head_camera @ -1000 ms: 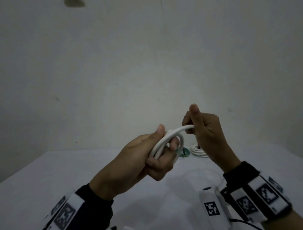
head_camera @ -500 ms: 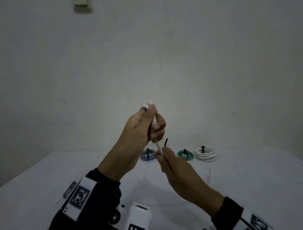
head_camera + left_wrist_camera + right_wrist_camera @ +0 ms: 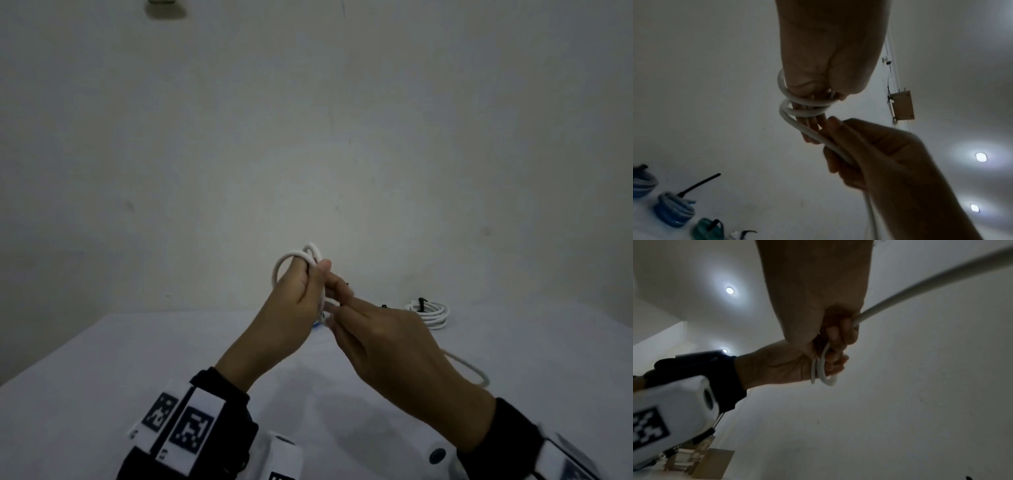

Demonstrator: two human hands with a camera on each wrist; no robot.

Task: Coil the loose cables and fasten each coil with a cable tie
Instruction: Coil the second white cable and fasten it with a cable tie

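A white cable (image 3: 291,257) is wound in loops around the fingers of my left hand (image 3: 301,301), held up above the table. In the left wrist view two loops of the white cable (image 3: 803,105) circle those fingers. My right hand (image 3: 373,329) grips the free run of the cable just to the right of the coil; the strand (image 3: 830,142) passes through its curled fingers. In the right wrist view the cable (image 3: 920,287) leaves my right hand (image 3: 840,334) toward the upper right. Its loose tail (image 3: 469,370) lies on the table.
A tied white coil (image 3: 430,311) with a black tie lies at the back right of the white table (image 3: 102,359). In the left wrist view two blue coils (image 3: 674,209) and a green coil (image 3: 709,229), each with a black tie, lie in a row.
My left hand has dropped and turned so the loops show above its knuckles. My right hand has slid up beside the coil, hiding the blue and green coils behind both hands.
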